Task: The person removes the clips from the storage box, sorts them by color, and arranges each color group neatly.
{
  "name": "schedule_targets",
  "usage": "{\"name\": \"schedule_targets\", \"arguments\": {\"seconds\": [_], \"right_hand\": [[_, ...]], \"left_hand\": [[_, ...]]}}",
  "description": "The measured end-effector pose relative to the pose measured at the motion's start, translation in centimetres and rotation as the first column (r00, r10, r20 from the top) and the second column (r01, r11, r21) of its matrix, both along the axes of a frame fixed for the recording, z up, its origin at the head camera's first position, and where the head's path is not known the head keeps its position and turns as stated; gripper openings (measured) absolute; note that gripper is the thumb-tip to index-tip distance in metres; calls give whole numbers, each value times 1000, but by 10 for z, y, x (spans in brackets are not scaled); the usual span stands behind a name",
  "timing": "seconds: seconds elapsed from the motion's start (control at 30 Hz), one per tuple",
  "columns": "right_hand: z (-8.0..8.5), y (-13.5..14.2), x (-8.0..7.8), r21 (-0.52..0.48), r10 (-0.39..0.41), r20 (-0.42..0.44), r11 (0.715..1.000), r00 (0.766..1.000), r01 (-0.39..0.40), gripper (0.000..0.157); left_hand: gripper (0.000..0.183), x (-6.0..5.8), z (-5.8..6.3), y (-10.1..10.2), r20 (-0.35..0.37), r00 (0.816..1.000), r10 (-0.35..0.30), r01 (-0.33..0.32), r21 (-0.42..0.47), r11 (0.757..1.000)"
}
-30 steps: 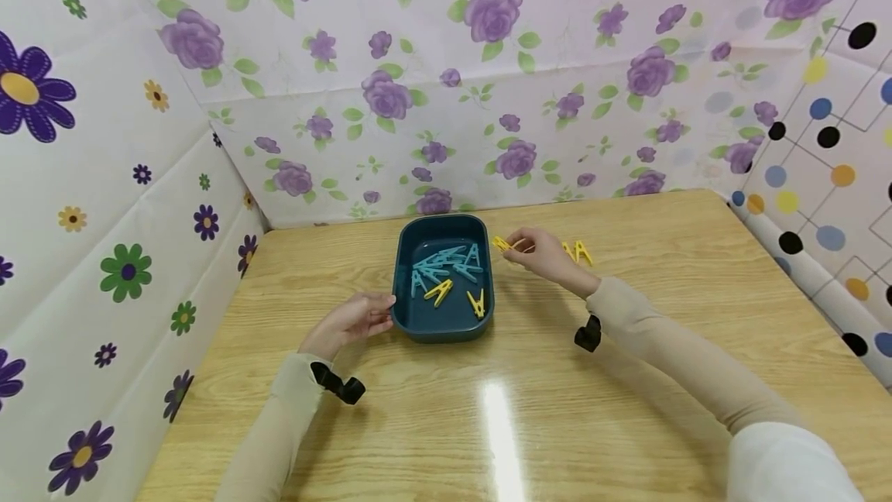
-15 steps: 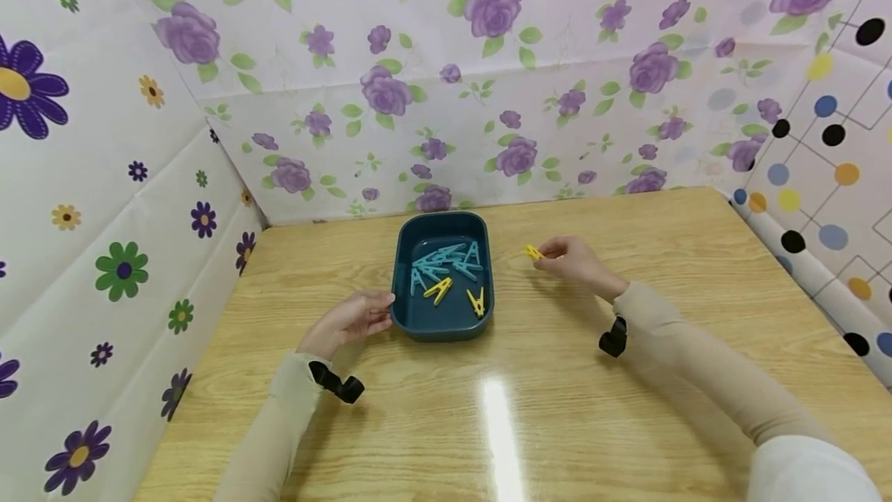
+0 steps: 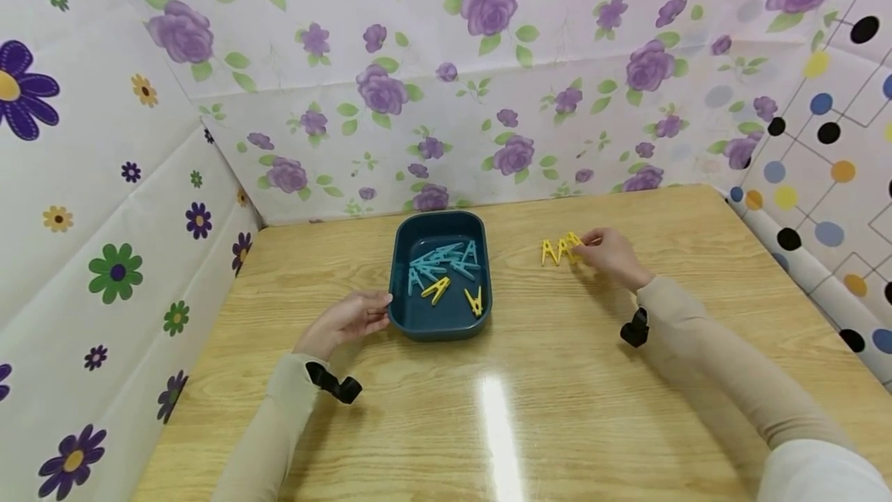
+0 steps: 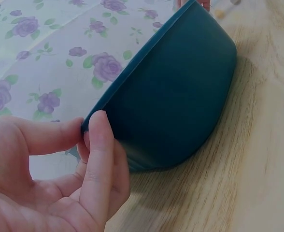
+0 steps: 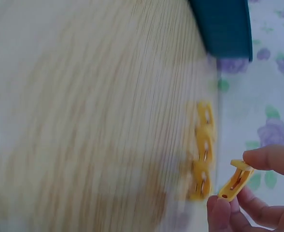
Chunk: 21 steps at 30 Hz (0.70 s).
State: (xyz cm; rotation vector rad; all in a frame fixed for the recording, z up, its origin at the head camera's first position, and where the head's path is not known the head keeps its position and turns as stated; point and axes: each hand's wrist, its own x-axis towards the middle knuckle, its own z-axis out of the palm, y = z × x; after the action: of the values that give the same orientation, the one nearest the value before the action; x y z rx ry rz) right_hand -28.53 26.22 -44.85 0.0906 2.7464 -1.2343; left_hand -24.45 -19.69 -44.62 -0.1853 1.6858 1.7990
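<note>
A dark teal plastic tub (image 3: 439,329) stands on the table with several blue clothespins (image 3: 432,260) and two yellow clothespins (image 3: 475,300) inside. My left hand (image 3: 351,321) pinches the tub's left rim; in the left wrist view the thumb (image 4: 55,135) and fingers meet over the edge. Right of the tub, my right hand (image 3: 613,256) pinches another yellow clothespin (image 5: 237,181) between thumb and fingertips. Close beside it, a row of yellow clothespins (image 3: 549,252) stands on the table, legs spread; my right hand partly hides the row's right end in the head view.
The wooden table (image 3: 599,409) meets a flower-print back wall (image 3: 516,84) just behind the tub. A printed left wall (image 3: 132,208) and a dotted right wall (image 3: 836,177) flank it. Black cameras are strapped to both wrists.
My right hand has carried the yellow clothespin away from the tub's right side, rightward to the row, uncovering clothespins there. My left hand stays on the rim.
</note>
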Motion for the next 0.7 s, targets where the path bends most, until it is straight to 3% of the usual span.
{"name": "schedule_targets", "arguments": {"seconds": [0.47,0.7], "right_hand": [[-7,28,-13,91,-78,26,993,997,76,33],[-6,34,-21,52,-57,103,997,993,52,31]], "left_hand": [[14,1,-1,-2,-5,1000,-8,8,11,1000],[24,0,0,-1,-7,1000,-6,6,11,1000]]}}
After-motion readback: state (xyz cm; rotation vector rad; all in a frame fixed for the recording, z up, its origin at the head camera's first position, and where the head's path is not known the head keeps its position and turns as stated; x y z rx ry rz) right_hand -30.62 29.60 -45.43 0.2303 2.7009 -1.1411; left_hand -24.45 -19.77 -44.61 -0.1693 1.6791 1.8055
